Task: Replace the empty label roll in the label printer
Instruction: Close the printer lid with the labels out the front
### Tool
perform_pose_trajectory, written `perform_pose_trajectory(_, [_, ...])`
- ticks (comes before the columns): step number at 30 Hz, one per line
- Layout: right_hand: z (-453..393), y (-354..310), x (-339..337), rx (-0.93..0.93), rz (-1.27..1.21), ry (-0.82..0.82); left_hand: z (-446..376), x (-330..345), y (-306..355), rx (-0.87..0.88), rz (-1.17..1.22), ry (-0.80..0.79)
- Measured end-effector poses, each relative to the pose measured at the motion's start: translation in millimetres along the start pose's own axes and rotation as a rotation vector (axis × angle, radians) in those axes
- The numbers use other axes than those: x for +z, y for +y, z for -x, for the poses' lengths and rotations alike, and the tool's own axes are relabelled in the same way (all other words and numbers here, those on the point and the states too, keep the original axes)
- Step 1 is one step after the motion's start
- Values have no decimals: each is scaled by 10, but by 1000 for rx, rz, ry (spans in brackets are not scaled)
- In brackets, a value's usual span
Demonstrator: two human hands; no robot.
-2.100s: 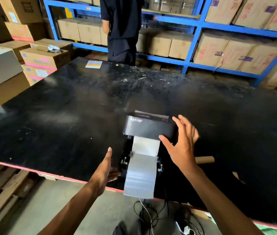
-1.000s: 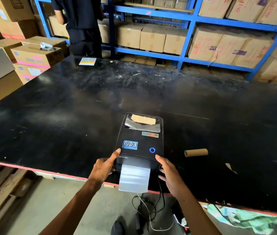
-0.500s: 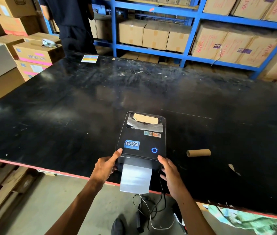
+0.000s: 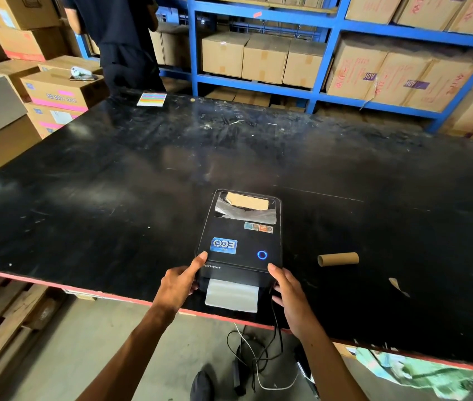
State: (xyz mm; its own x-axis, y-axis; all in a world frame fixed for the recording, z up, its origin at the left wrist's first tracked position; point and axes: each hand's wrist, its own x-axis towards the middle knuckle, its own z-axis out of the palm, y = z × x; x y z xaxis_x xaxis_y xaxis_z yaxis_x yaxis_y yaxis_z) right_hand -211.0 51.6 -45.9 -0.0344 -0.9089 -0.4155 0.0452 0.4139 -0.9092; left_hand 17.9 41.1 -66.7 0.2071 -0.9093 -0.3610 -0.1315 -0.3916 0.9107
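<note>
The black label printer (image 4: 239,241) sits near the front edge of the black table (image 4: 113,183) with its lid down and a blue ring light glowing on top. A strip of white label paper (image 4: 231,295) hangs out of its front slot. My left hand (image 4: 178,286) grips the printer's front left corner, thumb on the lid. My right hand (image 4: 288,293) holds the front right corner. An empty brown cardboard core (image 4: 338,259) lies on the table to the right of the printer.
Black and white cables (image 4: 255,357) hang below the table edge by my right wrist. A person in dark clothes (image 4: 119,39) stands at the far side. A coloured card (image 4: 151,99) lies there. Cardboard boxes (image 4: 58,91) stack at left; blue shelving (image 4: 316,94) behind.
The printer lid, open 2.1 s ago, is now down with both hands at its front corners. Less label strip hangs out. The person at the far side moved left.
</note>
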Motion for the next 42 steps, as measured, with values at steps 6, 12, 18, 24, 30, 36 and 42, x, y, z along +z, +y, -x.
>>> perform_pose_trajectory(6, [5, 2, -9, 0, -9, 5, 2, 1, 21, -11, 13, 4])
perform_pose_trajectory(12, [-6, 5, -11, -4, -3, -3, 10, -10, 16, -9, 35, 7])
perform_pose_trajectory(18, [-6, 8, -12, -9, 12, -6, 5, -3, 14, -21, 39, 11])
perform_pose_trajectory(24, [4, -6, 1, -13, 7, -13, 21, -8, 33, -26, 57, 4])
perform_pose_trajectory(30, [-6, 7, 2, -16, 14, 4, 56, -2, 68, -34, 58, -17])
perform_pose_trajectory(36, [-16, 22, 5, -27, 11, 2, 77, -3, 94, -42, 57, -8])
perform_pose_trajectory(42, [9, -8, -25, -80, 86, 74, 116, -61, 107, -62, 84, -98])
